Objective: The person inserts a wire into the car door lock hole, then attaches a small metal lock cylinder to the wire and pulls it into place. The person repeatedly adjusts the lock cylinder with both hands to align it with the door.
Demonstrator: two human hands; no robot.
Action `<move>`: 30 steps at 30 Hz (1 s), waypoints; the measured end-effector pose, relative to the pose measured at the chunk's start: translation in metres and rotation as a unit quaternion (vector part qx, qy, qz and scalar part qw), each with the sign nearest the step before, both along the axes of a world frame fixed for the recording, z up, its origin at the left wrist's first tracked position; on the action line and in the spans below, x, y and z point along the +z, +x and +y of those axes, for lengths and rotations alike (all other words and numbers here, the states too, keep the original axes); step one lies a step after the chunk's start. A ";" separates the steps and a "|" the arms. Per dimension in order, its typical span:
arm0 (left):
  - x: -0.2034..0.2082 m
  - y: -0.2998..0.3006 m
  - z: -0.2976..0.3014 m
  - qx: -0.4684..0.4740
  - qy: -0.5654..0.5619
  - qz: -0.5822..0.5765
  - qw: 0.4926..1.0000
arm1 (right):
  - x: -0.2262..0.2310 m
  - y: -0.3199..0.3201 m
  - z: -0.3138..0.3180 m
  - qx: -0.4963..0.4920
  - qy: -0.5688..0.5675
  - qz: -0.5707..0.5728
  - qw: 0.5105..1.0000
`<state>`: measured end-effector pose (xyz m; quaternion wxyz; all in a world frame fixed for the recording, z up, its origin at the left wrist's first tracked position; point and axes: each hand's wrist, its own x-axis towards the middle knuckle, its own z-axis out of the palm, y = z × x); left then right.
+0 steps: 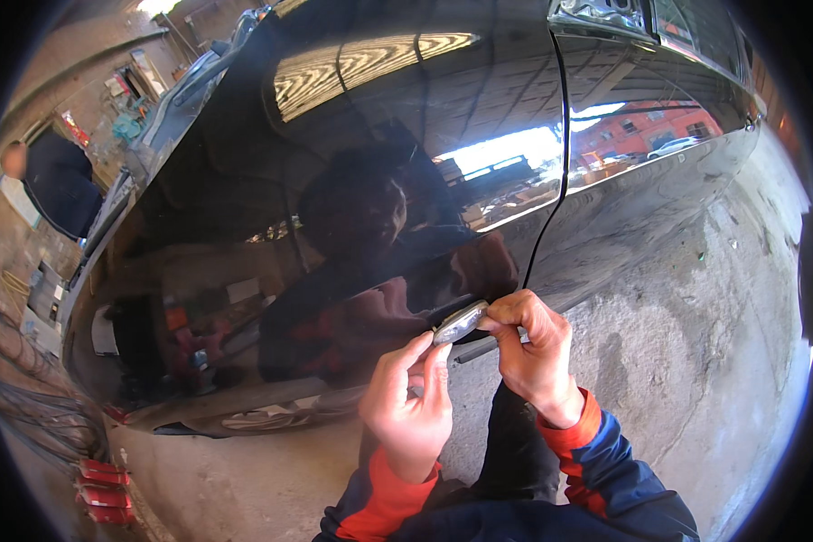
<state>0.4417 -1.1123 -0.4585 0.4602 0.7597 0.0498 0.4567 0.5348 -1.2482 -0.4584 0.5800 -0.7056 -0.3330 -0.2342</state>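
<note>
A small oval piece with a clear, silvery face, like a side marker lamp point(461, 322), is held in front of the lower part of a glossy black car panel point(235, 217). My left hand point(411, 397) pinches its left end between thumb and fingers. On its right end, the thumb and fingertips of my right hand point(535, 348) are closed. Dark edges show around the lamp, but whether it touches the panel I cannot tell. The panel mirrors a person, a roof and a bright opening.
Right of the panel seam stands a car door point(641, 117). Rough concrete floor point(659, 361) runs beneath. At far left are a person in dark clothes point(63, 181), black cables or hoses point(41, 411) and several red objects point(106, 492). My dark trouser leg point(515, 452) is below my hands.
</note>
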 end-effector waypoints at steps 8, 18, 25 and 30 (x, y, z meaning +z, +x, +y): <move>-0.001 -0.002 0.000 0.004 0.022 0.015 1.000 | -0.011 -0.007 0.005 0.007 0.030 0.085 0.996; 0.001 0.000 -0.009 -0.001 0.000 0.041 0.999 | 0.002 -0.009 0.001 0.024 0.013 0.154 0.988; 0.010 0.001 -0.013 0.045 0.021 0.049 0.998 | 0.007 -0.012 0.000 -0.004 0.057 0.296 0.953; 0.015 -0.004 -0.014 0.049 0.015 0.073 0.996 | 0.019 -0.008 -0.009 -0.027 -0.044 0.222 0.974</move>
